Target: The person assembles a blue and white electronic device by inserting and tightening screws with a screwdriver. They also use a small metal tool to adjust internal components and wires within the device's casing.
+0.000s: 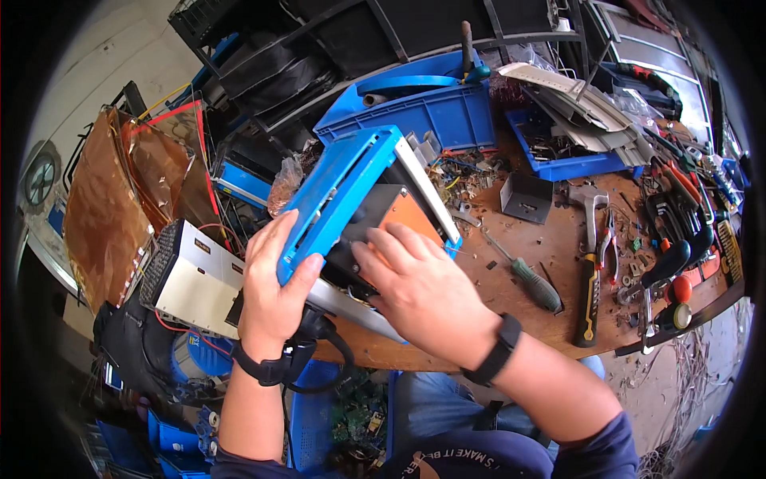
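Observation:
A device with a blue frame (pixel 345 191) and silver-grey side rails stands tilted over the front of the bench. My left hand (pixel 273 287) grips its near left corner, thumb on the near side and fingers along the blue edge. Inside the frame sits a black box with an orange face (pixel 412 217). My right hand (pixel 427 289) bends its fingers over the near edge of that box; some fingertips are hidden within the device. Dark wristbands are on both wrists.
The wooden bench (pixel 511 239) holds a green-handled screwdriver (pixel 536 286), a hammer (pixel 589 263), pliers (pixel 610 249) and a black metal bracket (pixel 527 198). Behind stand a large blue crate (pixel 423 117) and a blue tray (pixel 582 166) of scrap. A white metal case (pixel 195 279) is at left.

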`<state>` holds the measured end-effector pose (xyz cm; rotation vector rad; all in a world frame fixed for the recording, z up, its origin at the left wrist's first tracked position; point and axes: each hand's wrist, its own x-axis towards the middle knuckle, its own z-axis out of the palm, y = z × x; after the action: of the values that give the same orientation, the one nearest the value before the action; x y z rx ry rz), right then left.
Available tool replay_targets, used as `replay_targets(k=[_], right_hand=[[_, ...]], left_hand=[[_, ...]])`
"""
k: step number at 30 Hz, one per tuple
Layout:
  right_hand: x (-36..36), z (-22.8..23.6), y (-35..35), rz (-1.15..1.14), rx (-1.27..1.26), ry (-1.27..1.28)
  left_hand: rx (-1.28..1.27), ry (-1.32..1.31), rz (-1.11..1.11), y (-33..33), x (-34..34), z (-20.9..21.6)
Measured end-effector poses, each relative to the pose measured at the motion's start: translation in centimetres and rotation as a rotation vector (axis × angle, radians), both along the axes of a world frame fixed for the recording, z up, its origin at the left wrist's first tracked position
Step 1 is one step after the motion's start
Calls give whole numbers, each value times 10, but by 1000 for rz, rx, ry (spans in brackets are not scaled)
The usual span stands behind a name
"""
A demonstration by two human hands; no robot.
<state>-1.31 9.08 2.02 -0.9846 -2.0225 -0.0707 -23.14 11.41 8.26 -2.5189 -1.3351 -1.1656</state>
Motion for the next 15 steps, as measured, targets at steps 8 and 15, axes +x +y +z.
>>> replay_targets(k=[8,15], right_hand=[[-36,-23,35,-37,100,-22],[-32,-31,29,-79,121,19]], left_hand=[[76,68,35,-3,6,1],[47,126,15,-11,12,4]])
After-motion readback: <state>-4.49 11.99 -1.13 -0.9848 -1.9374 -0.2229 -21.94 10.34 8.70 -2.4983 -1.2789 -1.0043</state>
